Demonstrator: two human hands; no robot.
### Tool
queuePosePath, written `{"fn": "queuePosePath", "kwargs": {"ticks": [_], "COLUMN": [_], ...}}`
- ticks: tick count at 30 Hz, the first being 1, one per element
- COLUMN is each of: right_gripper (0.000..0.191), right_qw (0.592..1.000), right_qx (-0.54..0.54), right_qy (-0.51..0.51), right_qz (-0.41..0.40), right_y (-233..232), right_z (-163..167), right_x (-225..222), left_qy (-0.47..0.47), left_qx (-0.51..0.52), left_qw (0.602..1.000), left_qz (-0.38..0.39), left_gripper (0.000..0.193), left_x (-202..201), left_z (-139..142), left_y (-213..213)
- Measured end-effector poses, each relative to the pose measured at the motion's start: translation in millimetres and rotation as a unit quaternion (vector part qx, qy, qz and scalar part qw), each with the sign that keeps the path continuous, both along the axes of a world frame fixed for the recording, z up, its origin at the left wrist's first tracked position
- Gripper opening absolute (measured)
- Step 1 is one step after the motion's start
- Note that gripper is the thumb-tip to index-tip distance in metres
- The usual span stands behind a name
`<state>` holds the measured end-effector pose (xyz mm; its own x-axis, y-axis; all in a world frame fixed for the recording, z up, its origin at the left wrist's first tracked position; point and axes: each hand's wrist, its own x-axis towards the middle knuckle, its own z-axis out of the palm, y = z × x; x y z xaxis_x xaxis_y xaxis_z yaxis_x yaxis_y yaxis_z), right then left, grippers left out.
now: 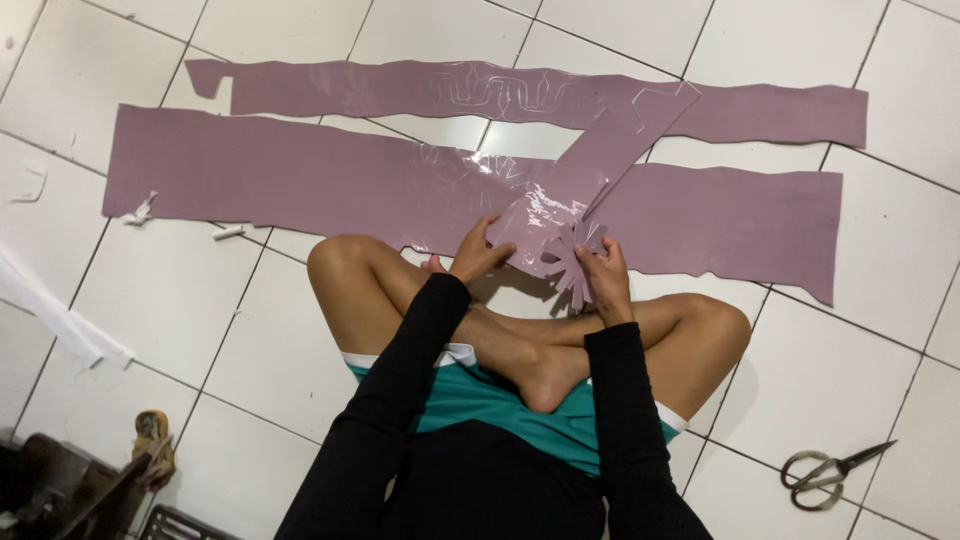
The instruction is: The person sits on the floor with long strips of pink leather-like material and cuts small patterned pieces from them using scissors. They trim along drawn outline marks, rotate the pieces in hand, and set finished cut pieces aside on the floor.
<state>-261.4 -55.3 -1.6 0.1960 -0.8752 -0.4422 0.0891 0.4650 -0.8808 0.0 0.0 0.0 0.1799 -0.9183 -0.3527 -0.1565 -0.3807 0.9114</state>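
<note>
Left hand point(478, 252) pinches mauve strip point(590, 165), keeping it taut over crossed legs | right hand point(603, 272) grips its flower-shaped cutout point(570, 255), seemingly peeling | scissors point(830, 468) aside on floor point(250, 330)

The floor point(180, 300) is white glazed tile with dark grout lines; a wide mauve vinyl sheet point(260, 180) lies flat on it just beyond the left grip point(478, 255) and right grip point(603, 275), running far out to both sides; a narrower mauve strip point(340, 88) lies farther out, parallel; small white scraps point(140, 210) rest well left of the left grip; a white paper strip point(55, 315) lies farther left still; scissors point(825, 470) lie well right of the right grip, nearer the person.
</note>
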Motion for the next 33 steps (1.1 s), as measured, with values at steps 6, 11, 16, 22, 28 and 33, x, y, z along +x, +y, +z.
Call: {"fn": "queuePosePath", "kwargs": {"ticks": [6, 11, 16, 22, 28, 33], "right_gripper": [0.072, 0.072, 0.069, 0.067, 0.073, 0.082], "right_qw": [0.992, 0.992, 0.98, 0.978, 0.996, 0.959], "right_qx": [-0.019, -0.068, -0.1, -0.119, -0.084, -0.268], "right_qy": [-0.036, 0.079, 0.168, 0.17, 0.02, 0.024], "right_qz": [-0.121, -0.068, -0.029, -0.013, 0.0, 0.087], "right_y": [-0.7, 8.3, 7.2, -8.6, -9.4, -28.8], "right_z": [-11.0, -9.0, -8.3, -8.7, 2.3, 21.2], "right_x": [2.4, -12.9, -26.5, -21.0, 17.9, 85.3], "left_qy": [-0.125, -0.203, -0.274, -0.363, -0.409, -0.42], "left_qx": [-0.079, -0.172, -0.187, -0.123, -0.057, -0.017], "left_qw": [0.981, 0.954, 0.939, 0.92, 0.91, 0.905], "left_qz": [0.122, 0.139, 0.093, 0.078, 0.032, 0.064], "left_gripper": [0.055, 0.051, 0.051, 0.045, 0.06, 0.083], "left_x": [-8.9, -17.0, -0.9, 54.4, 131.5, 184.4], "left_z": [1.3, 7.7, 14.6, 45.4, 54.7, 41.2], "left_y": [14.5, 18.2, 0.2, -20.1, -14.9, -20.7]}}
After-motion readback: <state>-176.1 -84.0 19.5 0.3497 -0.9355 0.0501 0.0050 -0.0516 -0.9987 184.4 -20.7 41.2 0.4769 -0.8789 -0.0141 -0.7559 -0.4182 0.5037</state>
